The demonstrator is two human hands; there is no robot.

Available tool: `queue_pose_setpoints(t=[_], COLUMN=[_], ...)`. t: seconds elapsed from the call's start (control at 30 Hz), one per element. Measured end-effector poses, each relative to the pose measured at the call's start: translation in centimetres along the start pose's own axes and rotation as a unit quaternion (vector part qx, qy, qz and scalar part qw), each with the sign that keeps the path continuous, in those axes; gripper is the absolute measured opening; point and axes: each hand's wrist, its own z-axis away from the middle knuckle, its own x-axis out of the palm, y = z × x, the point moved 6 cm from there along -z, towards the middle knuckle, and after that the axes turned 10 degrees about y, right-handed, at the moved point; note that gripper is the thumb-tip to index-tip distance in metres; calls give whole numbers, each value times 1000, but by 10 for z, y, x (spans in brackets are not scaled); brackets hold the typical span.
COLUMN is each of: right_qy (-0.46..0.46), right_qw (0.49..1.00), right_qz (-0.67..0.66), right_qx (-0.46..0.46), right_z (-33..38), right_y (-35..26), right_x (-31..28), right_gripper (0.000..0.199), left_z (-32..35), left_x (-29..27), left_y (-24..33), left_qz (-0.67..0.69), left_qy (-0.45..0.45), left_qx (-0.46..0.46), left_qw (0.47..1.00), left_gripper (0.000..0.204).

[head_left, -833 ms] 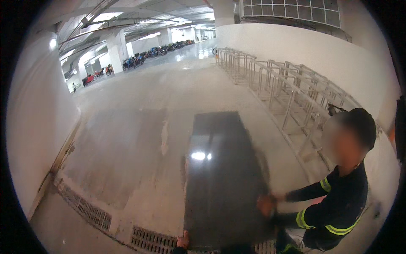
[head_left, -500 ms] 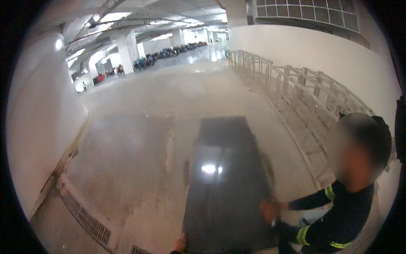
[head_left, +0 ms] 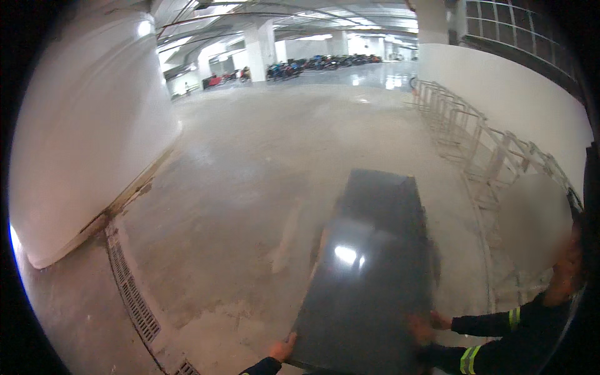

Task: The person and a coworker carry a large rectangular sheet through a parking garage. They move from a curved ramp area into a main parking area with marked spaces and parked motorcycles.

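The floor (head_left: 250, 144) bears metal racks (head_left: 500, 156) and motorcycles (head_left: 325, 62).

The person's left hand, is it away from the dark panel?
No, the left hand touches the dark panel at its left edge.

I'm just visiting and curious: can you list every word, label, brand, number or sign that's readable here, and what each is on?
None that I can read.
Dark panel: only glare shows, no lettering.
Co-worker's sleeves: reflective bands, no readable print.
White wall on the left: no sign that I can see.
Distant motorbikes: too small and blurred to tell whether they carry plates or labels.
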Motion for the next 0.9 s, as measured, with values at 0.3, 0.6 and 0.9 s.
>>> queue_pose_setpoints(t=[0.3,0.6,0.9], right_qy=[-68,-155,38], right_qw=[965,802,989], right_qz=[240,569,-108], right_qx=[-77,-93,90], right_z=[-149,-317,-478], right_y=[27,28,103], right_x=[101,232,326], right_gripper=[73,87,87], left_z=[-187,-309,-491], left_x=[38,26,23], left_y=[105,254,364], left_qz=[-37,-36,-67], left_qy=[0,-25,29], left_qx=[-15,27,8], left_qw=[999,999,997], left_gripper=[99,89,102])
